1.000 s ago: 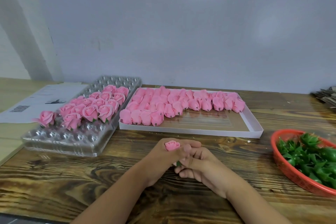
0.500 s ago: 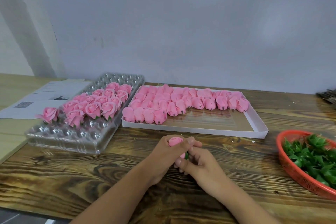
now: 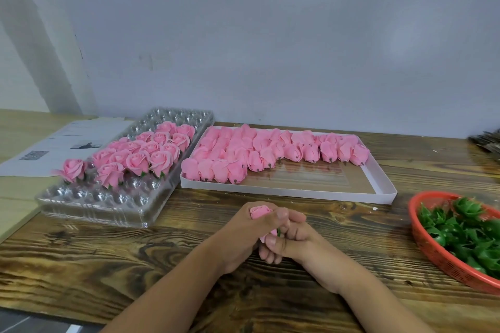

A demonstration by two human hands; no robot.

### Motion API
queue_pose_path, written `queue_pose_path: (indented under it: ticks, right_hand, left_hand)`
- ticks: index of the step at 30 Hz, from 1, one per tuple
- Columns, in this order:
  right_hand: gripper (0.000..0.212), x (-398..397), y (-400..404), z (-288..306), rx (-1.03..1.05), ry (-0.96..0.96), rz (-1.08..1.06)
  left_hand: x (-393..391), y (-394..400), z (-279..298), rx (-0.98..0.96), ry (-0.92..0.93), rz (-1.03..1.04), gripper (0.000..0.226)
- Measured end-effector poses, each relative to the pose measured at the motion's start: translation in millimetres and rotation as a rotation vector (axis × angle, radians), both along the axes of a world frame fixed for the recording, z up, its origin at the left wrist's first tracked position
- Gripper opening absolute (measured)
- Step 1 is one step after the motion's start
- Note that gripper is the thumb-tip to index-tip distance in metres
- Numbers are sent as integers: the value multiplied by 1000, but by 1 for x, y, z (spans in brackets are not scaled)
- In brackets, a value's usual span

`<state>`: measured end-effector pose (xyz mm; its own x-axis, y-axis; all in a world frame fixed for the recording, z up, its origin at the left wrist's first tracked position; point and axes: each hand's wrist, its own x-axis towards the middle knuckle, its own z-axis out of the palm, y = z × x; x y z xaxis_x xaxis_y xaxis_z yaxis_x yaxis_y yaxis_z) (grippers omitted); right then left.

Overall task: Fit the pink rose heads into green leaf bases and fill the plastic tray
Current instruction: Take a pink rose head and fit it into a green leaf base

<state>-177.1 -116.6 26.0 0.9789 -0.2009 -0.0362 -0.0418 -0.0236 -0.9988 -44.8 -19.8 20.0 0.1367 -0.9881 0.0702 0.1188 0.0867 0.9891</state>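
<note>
My left hand (image 3: pixel 244 235) is wrapped around a pink rose head (image 3: pixel 259 211), whose top pokes out above my fingers. My right hand (image 3: pixel 293 243) presses against it from the right, pinching a green leaf base (image 3: pixel 278 233) at the rose's underside; only a sliver of green shows. Both hands rest above the wooden table (image 3: pixel 108 257), in front of the trays. The clear plastic tray (image 3: pixel 89 204) at the left holds several finished roses (image 3: pixel 140 161) in its middle cups. A white box (image 3: pixel 384 186) behind my hands holds several bare rose heads (image 3: pixel 270 151).
A red basket (image 3: pixel 433 249) of green leaf bases (image 3: pixel 465 230) sits at the right edge. Printed paper (image 3: pixel 59 143) lies left of the plastic tray. A dark stack of something (image 3: pixel 487 140) is at the far right. A grey wall stands behind the table.
My hands have stayed together at the same spot, with the right fingers shifting around the rose's base. The camera tilted slightly, so the table sits a little lower in view.
</note>
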Motion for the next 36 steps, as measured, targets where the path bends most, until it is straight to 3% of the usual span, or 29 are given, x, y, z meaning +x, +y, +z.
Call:
queue_pose_path:
  ticks: [3, 8, 16, 19, 21, 26, 32, 36]
  right_hand:
    - [15, -1, -1, -1, 45, -24, 10]
    - [13, 0, 0, -5, -36, -155, -172]
    - [31, 4, -3, -14, -161, -202, -422]
    - [32, 5, -5, -18, -329, -129, -523]
    - [33, 5, -6, -20, -434, -98, -507]
    - [37, 4, -6, -24, -579, -62, -454]
    - [37, 4, -5, -25, -607, -88, -433]
    - [43, 3, -4, -25, -649, -86, -426]
  left_hand:
    - [0, 1, 3, -50, 36, -25, 37]
    - [2, 3, 5, -84, 93, 56, 60]
    - [-6, -1, 0, -102, -89, 256, 50]
    - [-6, -2, 4, -150, -130, 376, 58]
    - [-5, -1, 5, -196, -83, 431, 53]
    - [-8, 1, 6, -210, -133, 429, 17]
    - [-11, 0, 5, -199, -325, 436, 21]
    - [-13, 1, 6, -184, -339, 428, 15]
